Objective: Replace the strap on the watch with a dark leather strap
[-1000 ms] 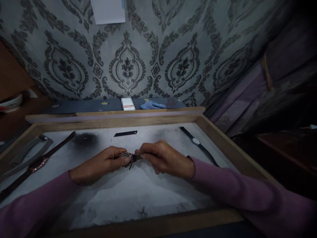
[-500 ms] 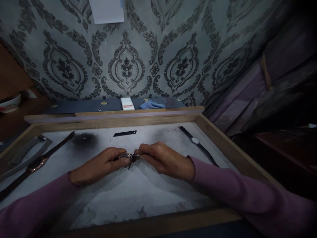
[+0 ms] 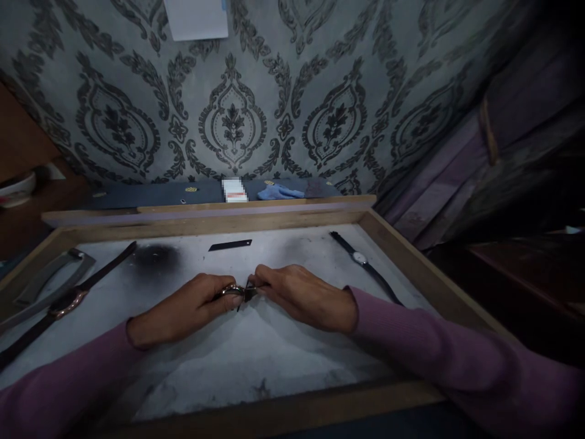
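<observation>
Watch (image 3: 234, 291) pinched in left hand (image 3: 183, 310), likely to steady it; right hand (image 3: 304, 297) pinching thin item (image 3: 258, 287) beside watch, dark blade (image 3: 230, 245) beyond watch.

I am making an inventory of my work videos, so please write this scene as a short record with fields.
left hand: grips a round metal watch case
right hand: pinches something thin beside the case; exact item unclear
work surface: shallow wooden tray with pale, stained bottom
tray, left side: brown-strapped watch; curved grey band
tray, far middle: dark flat blade, hole at one end
tray, right side: dark-strapped watch, pale dial
beyond tray: blue cloth
</observation>
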A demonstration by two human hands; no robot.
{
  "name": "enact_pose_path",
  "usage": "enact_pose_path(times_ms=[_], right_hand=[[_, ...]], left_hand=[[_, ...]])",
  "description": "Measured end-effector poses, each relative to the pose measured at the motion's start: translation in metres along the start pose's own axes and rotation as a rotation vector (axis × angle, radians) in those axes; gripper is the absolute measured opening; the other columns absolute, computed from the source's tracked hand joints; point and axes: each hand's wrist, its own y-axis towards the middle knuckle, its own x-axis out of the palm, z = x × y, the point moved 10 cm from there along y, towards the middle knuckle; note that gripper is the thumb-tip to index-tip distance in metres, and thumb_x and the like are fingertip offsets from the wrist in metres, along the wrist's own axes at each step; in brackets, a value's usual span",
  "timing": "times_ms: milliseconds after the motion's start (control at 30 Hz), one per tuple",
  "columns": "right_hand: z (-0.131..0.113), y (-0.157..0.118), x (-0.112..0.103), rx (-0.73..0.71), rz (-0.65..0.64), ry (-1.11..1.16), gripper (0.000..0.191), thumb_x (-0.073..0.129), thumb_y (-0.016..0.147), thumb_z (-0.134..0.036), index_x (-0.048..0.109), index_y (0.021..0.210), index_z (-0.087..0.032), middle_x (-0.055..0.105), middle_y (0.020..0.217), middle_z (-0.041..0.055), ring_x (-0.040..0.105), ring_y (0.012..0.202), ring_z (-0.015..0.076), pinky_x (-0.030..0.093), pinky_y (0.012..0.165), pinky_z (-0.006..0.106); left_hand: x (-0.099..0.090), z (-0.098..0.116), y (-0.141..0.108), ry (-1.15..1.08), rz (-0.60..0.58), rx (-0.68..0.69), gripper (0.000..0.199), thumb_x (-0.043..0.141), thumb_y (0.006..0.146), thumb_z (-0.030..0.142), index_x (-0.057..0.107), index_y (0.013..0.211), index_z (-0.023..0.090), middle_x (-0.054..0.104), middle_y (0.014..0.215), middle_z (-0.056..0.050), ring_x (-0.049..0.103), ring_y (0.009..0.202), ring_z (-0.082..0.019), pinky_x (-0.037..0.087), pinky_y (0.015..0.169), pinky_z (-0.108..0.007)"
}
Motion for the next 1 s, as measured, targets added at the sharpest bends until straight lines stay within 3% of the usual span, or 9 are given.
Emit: enact_pose_path(times_ms=[133, 333, 467, 733, 1000], right_hand=[[-0.004, 0.0, -0.001, -0.035, -0.016, 0.026, 0.009, 0.041, 0.096, -0.016, 0.047, 0.09, -0.017, 0.064, 0.078, 0.0044, 0.058, 0.065, 0.0133, 0.034, 0.056, 0.023], [-0.005, 0.0, 0.0, -0.061, 0.005, 0.087, 0.018, 0.042, 0.096, -0.012, 0.051, 0.111, -0.013, 0.068, 0.096, 0.0097, 0.064, 0.081, 0.0163, 0.046, 0.069, 0.027], [-0.01, -0.001, 0.003, -0.132, 0.0, 0.014, 0.024, 0.041, 0.094, -0.006, 0.059, 0.108, -0.013, 0.067, 0.1, 0.0099, 0.064, 0.085, 0.0163, 0.048, 0.072, 0.027], [-0.01, -0.002, 0.004, -0.119, -0.004, -0.088, 0.025, 0.045, 0.09, -0.001, 0.06, 0.107, -0.012, 0.066, 0.096, 0.0077, 0.061, 0.079, 0.0145, 0.045, 0.065, 0.024], [-0.013, -0.003, 0.003, -0.142, -0.05, -0.13, 0.018, 0.046, 0.089, 0.001, 0.059, 0.09, -0.011, 0.064, 0.085, 0.0054, 0.055, 0.07, 0.0112, 0.038, 0.06, 0.022]], left_hand=[[0.001, 0.0, -0.002, 0.083, 0.007, 0.004, 0.032, 0.04, 0.096, 0.041, 0.052, 0.077, 0.017, 0.046, 0.068, 0.002, 0.044, 0.064, -0.014, 0.031, 0.06, -0.027], [-0.001, 0.001, -0.002, 0.141, 0.032, 0.011, 0.03, 0.039, 0.096, 0.038, 0.049, 0.076, 0.018, 0.048, 0.068, 0.001, 0.047, 0.064, -0.015, 0.031, 0.06, -0.027], [0.0, 0.001, -0.002, 0.193, 0.039, 0.021, 0.032, 0.038, 0.097, 0.04, 0.048, 0.076, 0.019, 0.048, 0.068, 0.002, 0.047, 0.063, -0.015, 0.031, 0.06, -0.027], [0.001, 0.003, -0.004, 0.3, 0.067, 0.045, 0.029, 0.034, 0.099, 0.037, 0.045, 0.078, 0.02, 0.049, 0.067, 0.002, 0.049, 0.062, -0.015, 0.031, 0.059, -0.027], [0.003, 0.006, -0.006, 0.352, 0.08, 0.043, 0.028, 0.031, 0.1, 0.036, 0.049, 0.086, 0.019, 0.056, 0.071, 0.0, 0.055, 0.065, -0.018, 0.033, 0.061, -0.03]])
